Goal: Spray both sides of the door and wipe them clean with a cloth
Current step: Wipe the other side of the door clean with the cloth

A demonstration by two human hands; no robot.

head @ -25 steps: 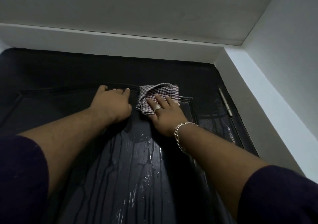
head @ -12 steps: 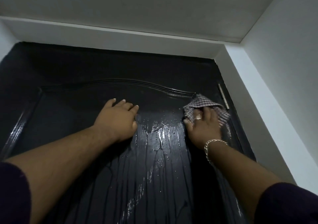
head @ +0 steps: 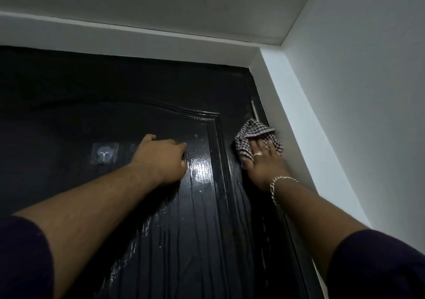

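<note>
cloth (head: 254, 135) under right hand (head: 264, 163) grip, door (head: 184, 229) edge

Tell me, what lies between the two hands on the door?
In the head view, wet glossy door panel and its raised moulding separate left hand from right hand.
</note>
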